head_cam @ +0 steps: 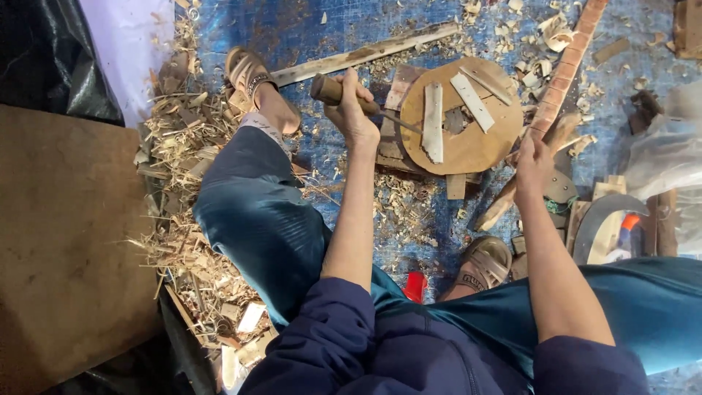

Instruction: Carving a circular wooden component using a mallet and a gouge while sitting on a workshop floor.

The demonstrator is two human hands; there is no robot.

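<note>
At 6 o'clock, nearest the camera, sit the person's dark blue sleeves and teal trousers (256,219), knees spread, with a red object (415,287) between them. A sandal (484,263) is at 5 o'clock, another sandal (247,73) at 11 o'clock. Pale wood shavings (183,219) heap along 9 o'clock beside a brown board (66,241). Farther out, the left hand (351,110) has its fingers wrapped tightly round the wooden handle of a chisel-like tool (336,92), whose dark blade points toward 3 o'clock at a round wooden disc (468,143). The disc lies on the blue tarp (322,29) near 12 o'clock, with 3 pale strips on it. At 2 o'clock the right hand (532,164) grips a long reddish wooden stick (563,69), fingers closed on it, just beside the disc. A curved blade (596,223) lies at 3 o'clock.
</note>
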